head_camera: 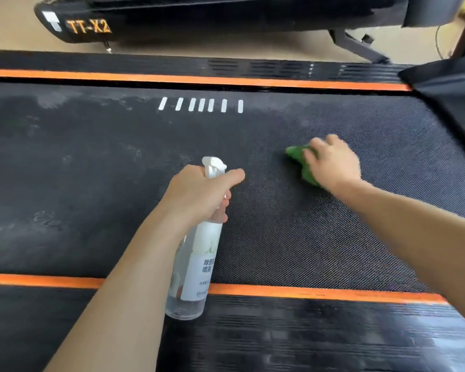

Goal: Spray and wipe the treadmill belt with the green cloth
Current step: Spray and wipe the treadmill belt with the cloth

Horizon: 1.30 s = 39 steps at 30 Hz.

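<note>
green cloth mostly hidden under right hand, hand motion-blurred, spray bottle label part-hidden by forearm

Beyond the near machine lies a pale beige floor. On it stands a second black treadmill marked with orange "TT-X2" lettering, its dark grey metal support leg angling down to the floor at right.
</note>
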### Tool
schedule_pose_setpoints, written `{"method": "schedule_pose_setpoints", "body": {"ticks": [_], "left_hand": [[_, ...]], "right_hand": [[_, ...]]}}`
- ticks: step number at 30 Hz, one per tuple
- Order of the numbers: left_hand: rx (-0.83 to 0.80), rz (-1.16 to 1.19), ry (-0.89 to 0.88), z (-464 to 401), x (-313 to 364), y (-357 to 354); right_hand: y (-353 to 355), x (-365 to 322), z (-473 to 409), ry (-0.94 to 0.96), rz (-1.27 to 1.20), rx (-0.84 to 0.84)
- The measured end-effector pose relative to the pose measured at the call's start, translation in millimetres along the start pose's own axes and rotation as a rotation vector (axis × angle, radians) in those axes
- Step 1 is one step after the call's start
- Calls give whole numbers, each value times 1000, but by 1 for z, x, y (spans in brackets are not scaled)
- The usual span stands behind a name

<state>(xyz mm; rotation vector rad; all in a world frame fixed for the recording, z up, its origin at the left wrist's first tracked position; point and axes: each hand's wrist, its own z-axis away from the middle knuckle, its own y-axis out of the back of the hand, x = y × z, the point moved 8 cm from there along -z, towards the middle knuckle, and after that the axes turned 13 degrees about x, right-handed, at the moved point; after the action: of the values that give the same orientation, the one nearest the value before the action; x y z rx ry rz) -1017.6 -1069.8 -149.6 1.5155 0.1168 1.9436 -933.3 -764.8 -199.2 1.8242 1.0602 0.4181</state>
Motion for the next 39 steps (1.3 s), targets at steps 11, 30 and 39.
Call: {"method": "schedule_pose_setpoints", "body": {"ticks": [11, 30, 39], "left_hand": [[16, -78, -41, 2, 5, 0], [84, -29, 98, -5, -19, 29], [65, -58, 65, 8, -36, 55]], "right_hand": [[31, -182, 109, 306, -395, -58], [44, -188, 140, 370, -372, -204], [14, -125, 60, 384, -90, -42]]}}
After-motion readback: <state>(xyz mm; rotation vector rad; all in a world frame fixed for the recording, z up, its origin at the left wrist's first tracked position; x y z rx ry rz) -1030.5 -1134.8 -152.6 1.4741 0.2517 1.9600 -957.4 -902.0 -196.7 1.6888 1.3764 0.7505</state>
